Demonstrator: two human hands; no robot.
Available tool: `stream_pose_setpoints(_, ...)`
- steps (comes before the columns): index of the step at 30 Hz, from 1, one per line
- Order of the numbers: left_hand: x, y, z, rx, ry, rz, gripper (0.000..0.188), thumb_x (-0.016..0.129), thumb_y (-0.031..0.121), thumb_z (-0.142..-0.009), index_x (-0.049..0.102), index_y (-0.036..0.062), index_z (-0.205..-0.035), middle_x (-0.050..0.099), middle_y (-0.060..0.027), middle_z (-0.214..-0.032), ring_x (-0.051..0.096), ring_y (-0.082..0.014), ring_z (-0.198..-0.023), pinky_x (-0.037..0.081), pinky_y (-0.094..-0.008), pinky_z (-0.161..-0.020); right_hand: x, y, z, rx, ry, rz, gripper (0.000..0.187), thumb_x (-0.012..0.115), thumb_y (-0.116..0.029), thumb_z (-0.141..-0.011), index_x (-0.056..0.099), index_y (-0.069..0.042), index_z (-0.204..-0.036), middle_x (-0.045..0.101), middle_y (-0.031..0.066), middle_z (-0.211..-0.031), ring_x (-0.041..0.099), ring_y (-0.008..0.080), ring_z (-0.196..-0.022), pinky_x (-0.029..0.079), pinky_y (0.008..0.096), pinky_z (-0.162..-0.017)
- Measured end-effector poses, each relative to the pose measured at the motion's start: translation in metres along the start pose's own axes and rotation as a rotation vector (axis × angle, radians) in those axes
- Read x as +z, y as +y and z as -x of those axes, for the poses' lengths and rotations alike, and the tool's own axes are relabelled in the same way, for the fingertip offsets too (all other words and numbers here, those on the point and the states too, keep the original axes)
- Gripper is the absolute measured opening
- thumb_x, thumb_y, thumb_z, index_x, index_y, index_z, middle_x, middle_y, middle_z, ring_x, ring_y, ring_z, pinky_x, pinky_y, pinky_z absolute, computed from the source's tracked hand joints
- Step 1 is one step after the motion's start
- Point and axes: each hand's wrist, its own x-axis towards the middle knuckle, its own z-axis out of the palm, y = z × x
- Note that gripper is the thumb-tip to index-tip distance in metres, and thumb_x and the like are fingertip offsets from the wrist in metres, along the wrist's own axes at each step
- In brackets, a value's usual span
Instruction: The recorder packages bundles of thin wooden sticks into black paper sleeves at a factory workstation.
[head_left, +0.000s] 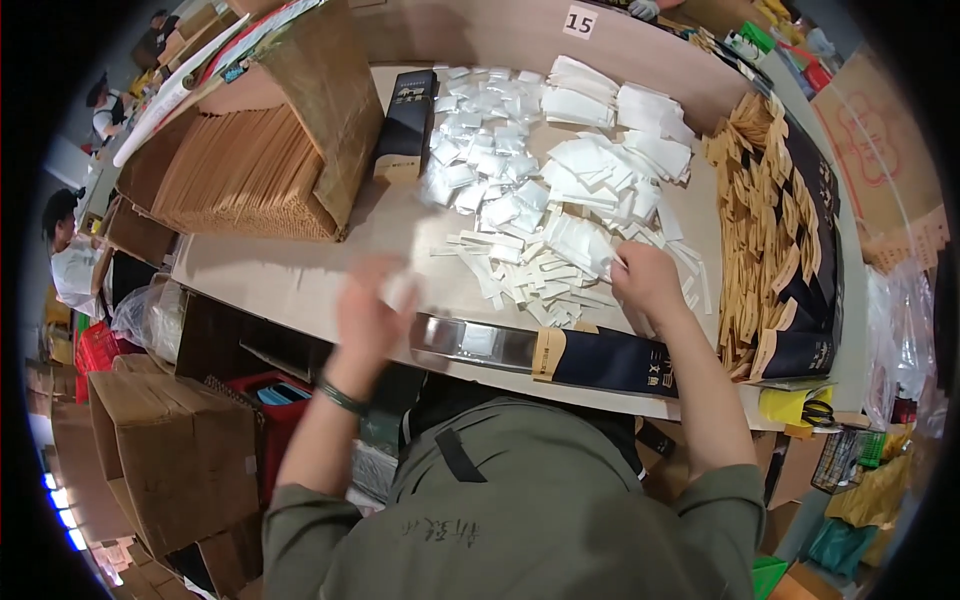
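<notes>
My right hand point(648, 282) is closed, its fingertips pinching the edge of a white paper packet point(582, 244) at the near side of the packet pile. My left hand point(372, 312) is smeared by motion over the near left of the table; something whitish shows by its fingers, too blurred to name. Between the hands lies a heap of narrow white paper strips point(545, 290). At the table's front edge sit a shiny flat holder point(440, 340) with a small clear packet point(480, 342) on it and a navy and kraft-brown paper sleeve point(605, 362).
Small clear packets point(485, 130) and more white packets point(600, 165) cover the table's far middle. A carton point(335, 120) of brown cardboard pieces stands at left, beside a dark sleeve stack point(405, 115). Many brown and navy sleeves point(770, 240) line the right side. Scissors point(818, 412) hang at the corner.
</notes>
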Motion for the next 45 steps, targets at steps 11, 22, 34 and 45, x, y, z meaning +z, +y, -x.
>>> stream_pose_setpoints(11, -0.085, -0.129, -0.157, -0.363, -0.338, -0.39, 0.021, 0.062, 0.015, -0.083, 0.072, 0.0001, -0.093, 0.066, -0.0256, -0.083, 0.065, -0.0418, -0.086, 0.052, -0.0446, -0.077, 0.035, -0.134, 0.045, -0.34, -0.282, -0.277, 0.017, 0.064, -0.021, -0.089, 0.066, -0.005, -0.086, 0.065, 0.0165, -0.079, 0.063, 0.0354, -0.076, 0.05, 0.0433, -0.069)
stream_pose_setpoints(22, -0.094, -0.113, -0.097, -0.425, 0.202, -0.043, 0.019, 0.054, 0.016, -0.099, 0.065, 0.0012, -0.104, 0.064, -0.0106, -0.081, 0.061, -0.0237, -0.072, 0.046, -0.0321, -0.064, 0.028, -0.148, 0.056, -0.249, -0.343, -0.13, 0.032, 0.073, -0.029, -0.083, 0.055, -0.004, -0.092, 0.064, 0.0144, -0.081, 0.064, 0.0363, -0.077, 0.05, 0.0467, -0.066)
stream_pose_setpoints(34, -0.057, -0.037, 0.019, -0.603, -0.701, 0.548, 0.005, 0.065, 0.004, -0.093, 0.063, -0.0008, -0.095, 0.065, -0.0002, -0.087, 0.058, -0.0066, -0.081, 0.048, -0.0224, -0.074, 0.017, -0.093, 0.103, -0.346, 0.061, -0.277, 0.04, 0.083, -0.021, -0.069, 0.064, -0.002, -0.099, 0.059, 0.0188, -0.123, 0.055, 0.0382, -0.115, 0.046, 0.0448, -0.097)
stream_pose_setpoints(45, 0.035, 0.059, 0.028, -0.339, -0.314, 0.31, 0.019, 0.072, -0.001, -0.08, 0.07, 0.0037, -0.098, 0.061, -0.0078, -0.092, 0.061, -0.0186, -0.081, 0.05, -0.0316, -0.071, 0.025, -0.107, 0.106, -0.284, 0.021, -0.188, 0.043, 0.083, -0.025, -0.07, 0.06, -0.001, -0.097, 0.054, 0.0199, -0.133, 0.051, 0.0391, -0.121, 0.042, 0.0476, -0.101)
